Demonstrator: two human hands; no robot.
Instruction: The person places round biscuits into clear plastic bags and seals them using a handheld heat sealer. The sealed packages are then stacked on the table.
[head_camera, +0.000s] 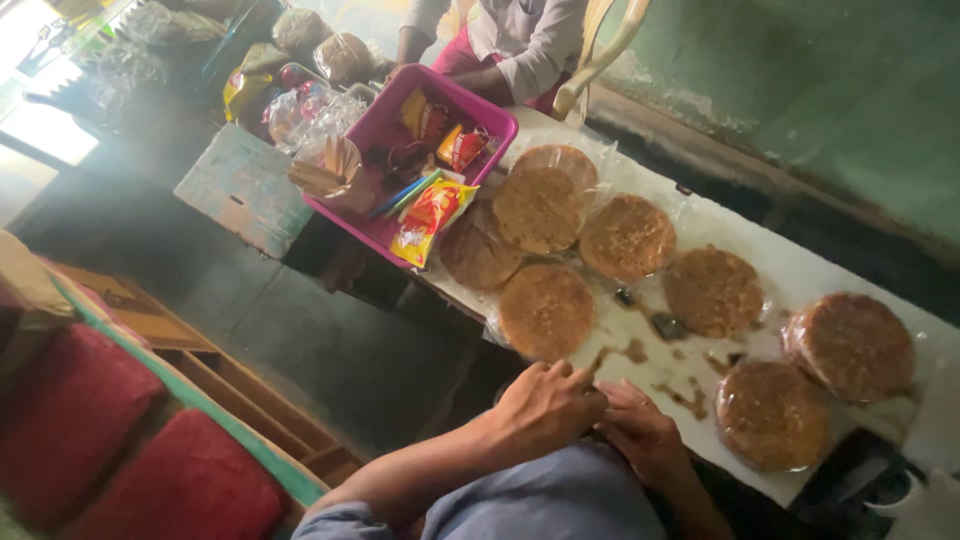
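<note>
- Head view shows your left hand and right hand pressed together at the near edge of the white table, fingers curled inward; whether they pinch anything you cannot tell, since the fingertips hide whatever lies between them.
- Just beyond your knuckles sits the nearest wrapped round cake, flat in clear film and untouched by either hand.
- Judging by how things lie, most of the work looks done: about eight brown discs already lie wrapped across the table, three overlapping at the far left, the others spread apart towards the right.
- What seems left is tidying: brown smears and crumbs mark the bare patch in front of your hands, with a small dark scrap farther in.
- A pink tub of bright snack packets stands at the far left end of the table.
- Another person in a pale shirt sits behind it on a light chair.
- Green wall runs along the right; red cushions lie near left over a grey floor.
</note>
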